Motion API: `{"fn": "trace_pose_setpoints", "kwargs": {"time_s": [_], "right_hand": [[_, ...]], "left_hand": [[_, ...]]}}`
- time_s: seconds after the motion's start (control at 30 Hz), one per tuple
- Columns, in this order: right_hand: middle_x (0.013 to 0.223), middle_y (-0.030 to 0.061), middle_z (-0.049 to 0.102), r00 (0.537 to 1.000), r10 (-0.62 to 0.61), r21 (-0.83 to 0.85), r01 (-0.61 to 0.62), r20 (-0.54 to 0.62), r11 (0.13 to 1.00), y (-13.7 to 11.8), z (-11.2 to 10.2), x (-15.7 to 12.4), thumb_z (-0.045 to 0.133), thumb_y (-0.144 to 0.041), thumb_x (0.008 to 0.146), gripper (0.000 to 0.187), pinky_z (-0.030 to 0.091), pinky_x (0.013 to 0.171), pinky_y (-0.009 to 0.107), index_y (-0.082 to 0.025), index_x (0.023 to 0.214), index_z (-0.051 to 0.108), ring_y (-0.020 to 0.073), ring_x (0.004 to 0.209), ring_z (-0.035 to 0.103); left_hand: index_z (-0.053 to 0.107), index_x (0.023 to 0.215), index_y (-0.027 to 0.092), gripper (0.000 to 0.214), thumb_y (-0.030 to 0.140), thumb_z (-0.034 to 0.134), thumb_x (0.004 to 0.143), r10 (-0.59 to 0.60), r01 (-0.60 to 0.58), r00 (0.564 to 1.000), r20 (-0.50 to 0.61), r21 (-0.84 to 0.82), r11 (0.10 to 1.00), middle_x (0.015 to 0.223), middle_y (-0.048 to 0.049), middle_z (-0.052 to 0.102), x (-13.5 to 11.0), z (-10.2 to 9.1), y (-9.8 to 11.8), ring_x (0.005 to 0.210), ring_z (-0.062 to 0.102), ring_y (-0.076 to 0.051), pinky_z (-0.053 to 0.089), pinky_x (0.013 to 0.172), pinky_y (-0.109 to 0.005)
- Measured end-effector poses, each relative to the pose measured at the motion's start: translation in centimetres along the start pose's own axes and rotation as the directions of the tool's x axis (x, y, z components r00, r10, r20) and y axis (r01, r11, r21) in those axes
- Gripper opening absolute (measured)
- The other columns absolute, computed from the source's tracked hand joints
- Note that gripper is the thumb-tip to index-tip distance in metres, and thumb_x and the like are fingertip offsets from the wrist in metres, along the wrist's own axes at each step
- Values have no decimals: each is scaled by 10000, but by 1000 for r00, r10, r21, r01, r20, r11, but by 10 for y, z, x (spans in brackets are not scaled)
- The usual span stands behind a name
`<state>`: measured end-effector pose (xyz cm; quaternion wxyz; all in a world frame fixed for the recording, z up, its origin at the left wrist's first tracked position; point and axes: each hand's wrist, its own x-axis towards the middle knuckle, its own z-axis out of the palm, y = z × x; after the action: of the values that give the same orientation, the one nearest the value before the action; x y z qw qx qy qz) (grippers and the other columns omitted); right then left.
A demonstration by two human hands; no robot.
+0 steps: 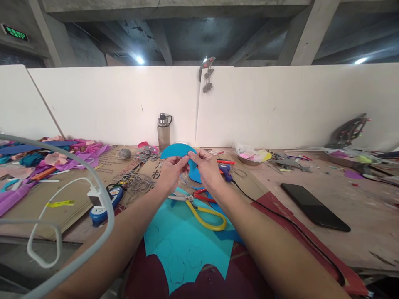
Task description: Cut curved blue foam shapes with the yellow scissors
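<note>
Both my hands are raised over the middle of the bench and pinch one round blue felt piece [174, 151]. My left hand [172, 171] grips its lower left edge with closed fingers. My right hand [206, 167] pinches it from the right, thumb and forefinger meeting the left hand's fingers. Below the hands lies a large blue felt sheet [183, 245] with flower outlines drawn on it. Yellow-handled scissors [202, 211] rest on that sheet, next to a red-handled tool [202, 195].
A grey water bottle [163, 132] stands at the white partition. A black phone [314, 206] lies to the right, a glue gun [225, 170] with black cord beside my right hand. Pink and purple scraps [56, 160] pile at left. A white cable [62, 195] loops near the front left.
</note>
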<state>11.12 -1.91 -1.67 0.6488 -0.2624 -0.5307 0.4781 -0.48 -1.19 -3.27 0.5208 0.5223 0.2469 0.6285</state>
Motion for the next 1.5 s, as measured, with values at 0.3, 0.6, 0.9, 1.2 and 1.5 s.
{"fn": "trace_pose_setpoints", "kwargs": {"time_s": [0.3,0.6,0.9,1.2,1.5], "right_hand": [[525,-52,481,997,67,-89,-69,-32,994,1,-4,4,763,-618,650,472,357,502,267,-217,599,520,111,507,418],[545,-41,506,998,-58,-339,49,-15,940,10,-8,6,665,-548,785,368,366,532,276,-221,655,556,129,525,445],[581,-37,475,981,-196,-476,170,-5,863,-2,-5,1,617,-422,826,302,335,575,282,-226,631,496,135,581,411],[719,-7,547,980,-124,-196,153,153,968,-11,0,-4,502,-637,886,428,427,600,283,-222,793,553,142,632,516],[793,-7,595,959,-235,-343,278,162,897,-15,11,-15,644,-385,857,182,436,674,277,-209,876,603,144,710,536]], "left_hand": [[634,585,139,373,434,857,633,-50,53,997,-65,43,998,538,-10,607,1,-4,5,496,506,-79,375,502,-238],[611,620,140,337,348,876,645,-62,42,991,-115,-170,985,553,25,573,7,-6,9,512,508,-50,397,510,-193],[575,613,151,366,335,891,633,-114,90,990,-83,-249,964,540,31,576,3,2,10,500,523,-53,421,487,-180],[555,625,151,299,214,818,752,-259,198,963,-73,-462,864,499,65,524,11,-7,18,456,513,-35,463,493,-149],[548,590,150,313,197,785,787,-214,113,966,-144,-508,854,489,57,538,10,-5,21,427,501,-35,433,457,-144]]}}
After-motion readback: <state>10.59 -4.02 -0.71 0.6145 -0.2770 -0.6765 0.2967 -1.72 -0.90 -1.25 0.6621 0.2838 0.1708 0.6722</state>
